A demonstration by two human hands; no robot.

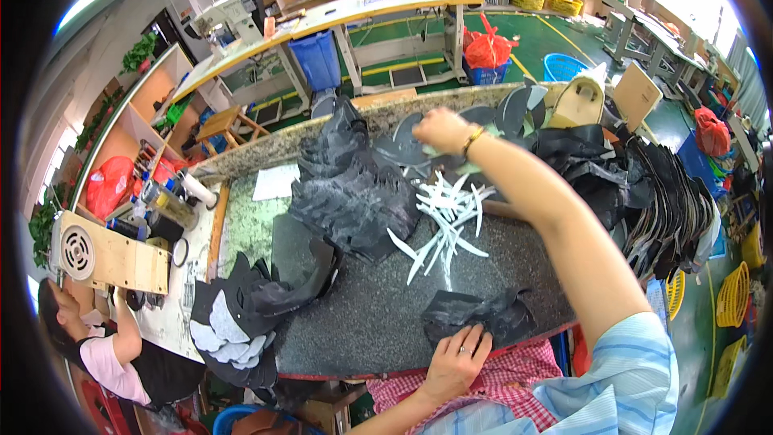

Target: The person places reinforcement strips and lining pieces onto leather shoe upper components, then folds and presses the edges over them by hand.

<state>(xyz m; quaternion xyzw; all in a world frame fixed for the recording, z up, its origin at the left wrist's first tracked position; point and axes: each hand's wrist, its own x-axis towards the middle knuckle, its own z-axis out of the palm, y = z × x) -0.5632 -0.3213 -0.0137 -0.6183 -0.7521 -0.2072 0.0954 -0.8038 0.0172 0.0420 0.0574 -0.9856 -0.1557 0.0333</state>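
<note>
The left hand's (pixel 459 364) fingers lie on a black piece (pixel 477 312) at the worktable's (pixel 362 326) near edge, grip unclear. Beyond white strips (pixel 443 213), the right hand (pixel 445 130) curls, its hold hidden

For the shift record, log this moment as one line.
left hand: on black piece | right hand: at dark curved pieces, grip unclear | white strips: loose pile between hands

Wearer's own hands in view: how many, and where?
2: the left hand on a crumpled black piece at the worktable's near edge; the right hand by the dark curved pieces toward the far edge. Neither is hidden.
</note>
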